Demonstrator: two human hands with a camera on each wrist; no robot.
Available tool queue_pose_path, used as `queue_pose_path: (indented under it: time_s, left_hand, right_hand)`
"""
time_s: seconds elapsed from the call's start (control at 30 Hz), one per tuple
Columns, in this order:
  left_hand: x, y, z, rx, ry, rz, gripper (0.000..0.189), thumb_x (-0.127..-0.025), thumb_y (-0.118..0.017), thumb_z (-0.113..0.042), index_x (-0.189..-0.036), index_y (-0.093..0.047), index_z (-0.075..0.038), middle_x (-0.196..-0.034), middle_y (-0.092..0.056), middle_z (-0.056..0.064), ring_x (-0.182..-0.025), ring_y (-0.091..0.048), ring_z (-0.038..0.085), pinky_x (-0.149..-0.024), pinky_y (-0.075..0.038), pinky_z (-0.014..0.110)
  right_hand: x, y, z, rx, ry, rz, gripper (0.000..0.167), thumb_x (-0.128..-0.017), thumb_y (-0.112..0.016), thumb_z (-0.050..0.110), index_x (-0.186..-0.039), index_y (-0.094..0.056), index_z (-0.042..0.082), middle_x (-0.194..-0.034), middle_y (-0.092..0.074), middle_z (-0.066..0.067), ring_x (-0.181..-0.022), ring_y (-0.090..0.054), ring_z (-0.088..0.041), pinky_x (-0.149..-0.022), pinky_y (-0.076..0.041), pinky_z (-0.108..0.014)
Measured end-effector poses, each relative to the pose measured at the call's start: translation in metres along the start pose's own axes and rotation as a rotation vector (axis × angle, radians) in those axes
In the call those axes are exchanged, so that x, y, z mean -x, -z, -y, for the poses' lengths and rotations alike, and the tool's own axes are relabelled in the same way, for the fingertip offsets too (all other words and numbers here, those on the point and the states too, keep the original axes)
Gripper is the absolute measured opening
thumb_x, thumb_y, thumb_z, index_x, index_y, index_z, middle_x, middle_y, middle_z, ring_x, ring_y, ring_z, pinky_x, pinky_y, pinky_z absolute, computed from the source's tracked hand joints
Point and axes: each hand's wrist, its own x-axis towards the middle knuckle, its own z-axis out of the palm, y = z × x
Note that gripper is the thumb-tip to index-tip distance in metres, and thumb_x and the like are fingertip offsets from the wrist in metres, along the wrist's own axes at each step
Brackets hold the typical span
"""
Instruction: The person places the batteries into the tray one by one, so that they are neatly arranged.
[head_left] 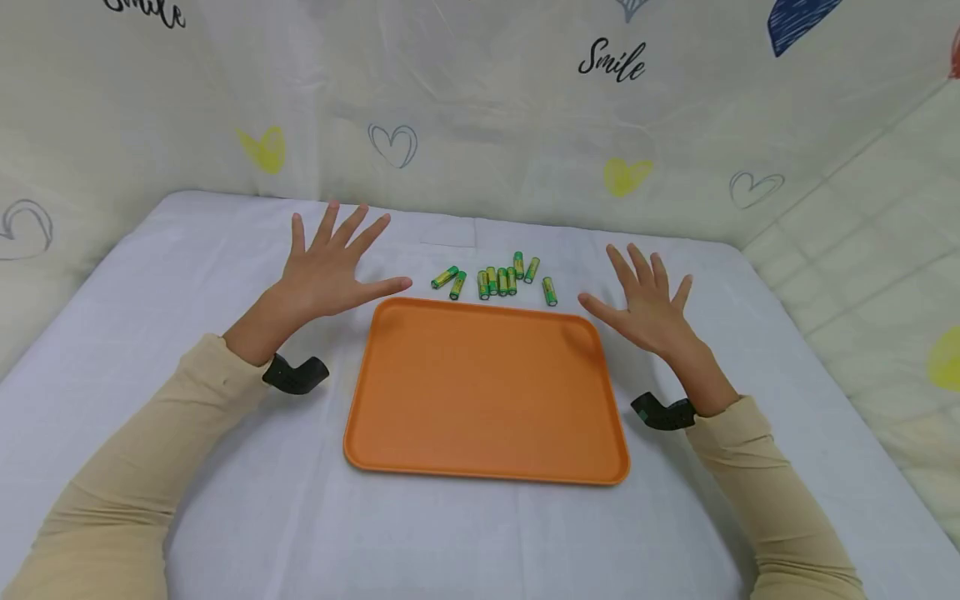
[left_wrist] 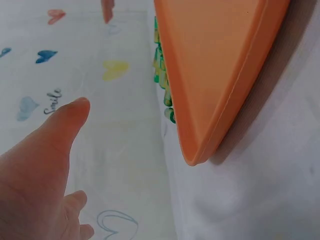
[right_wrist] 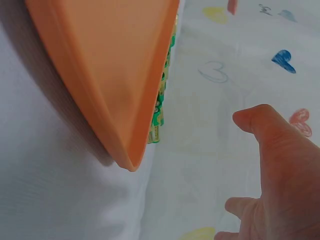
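An orange tray [head_left: 487, 392] lies on the white cloth, its surface bare. Just beyond its far rim are several green and yellow batteries [head_left: 502, 282], most bunched together and one [head_left: 550, 292] apart at the right. My left hand [head_left: 326, 271] is held with fingers spread at the tray's far left corner, holding nothing. On the opposite side, my right hand [head_left: 648, 304] has its fingers spread too, near the far right corner. Both wrist views show the tray's edge, with the batteries [left_wrist: 162, 70] partly hidden behind it.
A white cloth [head_left: 420, 542] covers the table. Behind it hangs a pale sheet [head_left: 495, 100] printed with hearts and lettering. Each wrist carries a black strap piece [head_left: 296, 375].
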Motion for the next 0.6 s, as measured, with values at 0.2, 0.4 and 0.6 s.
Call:
queue_pose_path:
  time_s: [0.2,0.4,0.6]
  left_hand:
    - [-0.002,-0.002,0.000,0.000,-0.004,-0.012,0.097,-0.083,-0.038,-0.083,-0.158,-0.003,-0.031,-0.165,0.001,0.007,-0.148,0.017,0.035,-0.107,0.019,0.066]
    - [-0.005,-0.005,-0.002,0.013,-0.004,-0.026,0.097,-0.084,-0.041,-0.081,-0.158,-0.005,-0.030,-0.165,-0.002,0.008,-0.149,0.013,0.034,-0.110,0.015,0.064]
    - [-0.009,-0.008,-0.003,0.031,-0.019,-0.039,0.096,-0.084,-0.043,-0.079,-0.158,-0.009,-0.029,-0.164,-0.008,0.010,-0.149,0.011,0.034,-0.112,0.014,0.062]
  right_hand:
    - [0.002,-0.005,-0.004,-0.013,0.013,0.013,0.094,-0.091,-0.050,0.064,-0.159,-0.003,0.018,-0.163,0.002,-0.018,-0.146,0.008,-0.046,-0.106,0.006,-0.074]
    - [0.005,-0.010,-0.006,-0.014,0.035,0.017,0.094,-0.091,-0.050,0.063,-0.158,-0.006,0.014,-0.162,-0.002,-0.022,-0.145,0.001,-0.051,-0.108,-0.006,-0.073]
    - [0.010,-0.014,-0.005,-0.017,0.035,0.041,0.095,-0.091,-0.053,0.062,-0.158,-0.007,0.014,-0.162,-0.002,-0.021,-0.145,0.002,-0.051,-0.108,-0.006,-0.072]
